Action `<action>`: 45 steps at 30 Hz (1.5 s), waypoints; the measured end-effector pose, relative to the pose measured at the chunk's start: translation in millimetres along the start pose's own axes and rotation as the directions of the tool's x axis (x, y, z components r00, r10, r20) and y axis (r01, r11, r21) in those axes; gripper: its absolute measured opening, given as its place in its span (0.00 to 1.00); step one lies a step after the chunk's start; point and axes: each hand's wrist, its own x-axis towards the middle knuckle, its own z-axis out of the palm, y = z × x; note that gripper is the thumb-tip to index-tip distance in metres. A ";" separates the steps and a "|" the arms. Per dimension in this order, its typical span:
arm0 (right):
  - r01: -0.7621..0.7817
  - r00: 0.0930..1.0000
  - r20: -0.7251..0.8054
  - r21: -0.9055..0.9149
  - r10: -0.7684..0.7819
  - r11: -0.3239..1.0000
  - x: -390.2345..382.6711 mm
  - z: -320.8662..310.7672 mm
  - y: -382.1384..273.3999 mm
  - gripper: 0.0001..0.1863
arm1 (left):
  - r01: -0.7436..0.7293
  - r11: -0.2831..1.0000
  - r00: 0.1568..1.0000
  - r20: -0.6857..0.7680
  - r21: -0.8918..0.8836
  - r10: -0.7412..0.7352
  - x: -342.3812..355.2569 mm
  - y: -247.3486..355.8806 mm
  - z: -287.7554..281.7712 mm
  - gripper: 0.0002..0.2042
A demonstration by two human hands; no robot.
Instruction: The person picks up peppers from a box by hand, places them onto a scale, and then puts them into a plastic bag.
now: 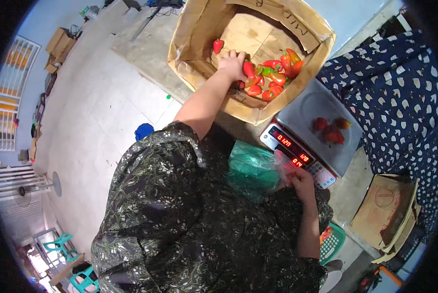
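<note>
My left hand (232,66) reaches into a tall cardboard box (199,80), its fingers apart and nothing visible in them. Right beside it lie a red pepper (249,69) and a pile of red, orange and green peppers (277,78). A lone red pepper (218,46) rests past my fingertips. My right hand (302,183) is closed in a pinch on a thin clear plastic bag (282,165), in front of the lit digital scale (299,156). Several peppers (332,131) sit on the scale's metal pan. A green plastic bag (250,168) lies close to my lap.
Dark cloth with white shapes (390,102) hangs at the right. Below it stands an open cardboard box (382,210). A green basket (332,244) holding something red is low by my right forearm. On the pale floor at the left lies a blue object (144,131).
</note>
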 end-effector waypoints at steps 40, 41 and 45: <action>0.056 0.996 0.063 0.144 -0.066 0.988 7.3 -3.8 -4.6 0.11 | -0.123 0.685 0.986 -0.170 -0.718 -0.001 60.4 48.3 43.1 0.20; -0.015 0.994 0.109 0.207 -0.008 0.978 9.0 -6.0 -5.5 0.10 | -0.026 0.632 0.979 -0.147 -0.774 -0.139 62.1 59.3 37.8 0.18; -0.073 0.992 0.116 0.164 0.054 0.984 7.1 -9.9 -4.2 0.08 | -0.234 0.708 0.970 -0.207 -0.666 0.127 64.3 102.1 8.3 0.21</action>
